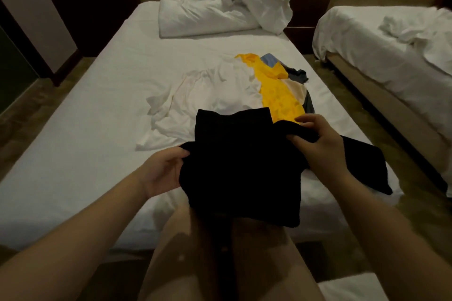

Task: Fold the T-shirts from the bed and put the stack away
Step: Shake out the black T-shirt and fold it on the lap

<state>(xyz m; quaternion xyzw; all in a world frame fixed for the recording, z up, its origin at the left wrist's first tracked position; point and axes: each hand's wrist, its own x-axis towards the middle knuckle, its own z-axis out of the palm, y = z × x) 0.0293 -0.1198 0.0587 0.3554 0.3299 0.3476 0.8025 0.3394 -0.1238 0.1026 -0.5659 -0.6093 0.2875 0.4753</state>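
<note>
Holding the black T-shirt (239,166) above the near end of the bed (73,105), you have it lifted, likely so it can hang and be squared. Your left hand (163,171) grips its left edge, fingers curled round the cloth. Your right hand (315,139) pinches a bunched fold at the upper right. The white T-shirt (208,95) and yellow T-shirt (276,90) lie heaped just beyond, unfolded.

Duvet (220,0) at far end of bed (85,105), shirt pile (232,88) mid-bed, shirt (239,166) in front of it, left hand (161,173) at its left, right hand (318,142) at its right, 2nd bed (391,56) rightward.
</note>
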